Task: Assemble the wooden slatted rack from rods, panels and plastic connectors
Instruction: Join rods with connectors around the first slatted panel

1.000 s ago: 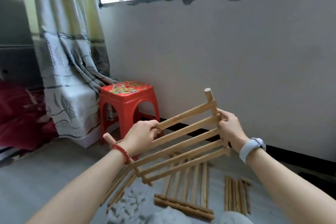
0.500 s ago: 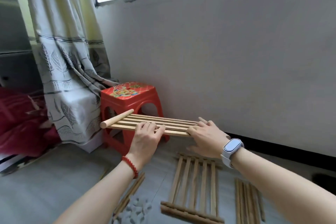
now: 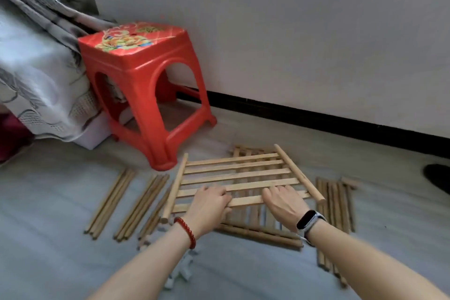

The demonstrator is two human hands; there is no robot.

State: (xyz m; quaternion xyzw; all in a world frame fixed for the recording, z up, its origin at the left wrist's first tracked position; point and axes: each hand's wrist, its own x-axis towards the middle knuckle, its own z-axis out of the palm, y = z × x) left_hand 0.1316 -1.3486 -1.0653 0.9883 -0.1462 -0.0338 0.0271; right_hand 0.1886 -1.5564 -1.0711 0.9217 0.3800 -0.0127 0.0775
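Both grips lie flat and spread on a slatted panel (image 3: 239,178): the left hand (image 3: 209,204) rests palm down on the near slats toward the panel's left side, fingers straight and only lightly bent over a slat edge, and the right hand (image 3: 285,202) rests the same way toward the right, fingers extended forward. Neither hand curls round anything. A red bead bracelet (image 3: 186,231) circles the left wrist and a dark watch (image 3: 308,221) sits on the right.

The panel has a round rod along its left and right ends with flat slats running across between them. It lies on top of a second panel (image 3: 258,231), whose slats run the other way and whose near rod shows below the hands. Both are on the grey floor (image 3: 48,202).

To the left of the panels, bundles of loose rods (image 3: 109,204) lie on the floor in roughly parallel groups. Another group of rods (image 3: 334,204) lies just right of the panels. Small white connectors (image 3: 181,270) are scattered on the floor under the left forearm.

A red stool (image 3: 143,85) with a flowered top stands beyond the panels, near the wall (image 3: 292,31), with a grey patterned curtain (image 3: 36,68) hanging beside it on the left.
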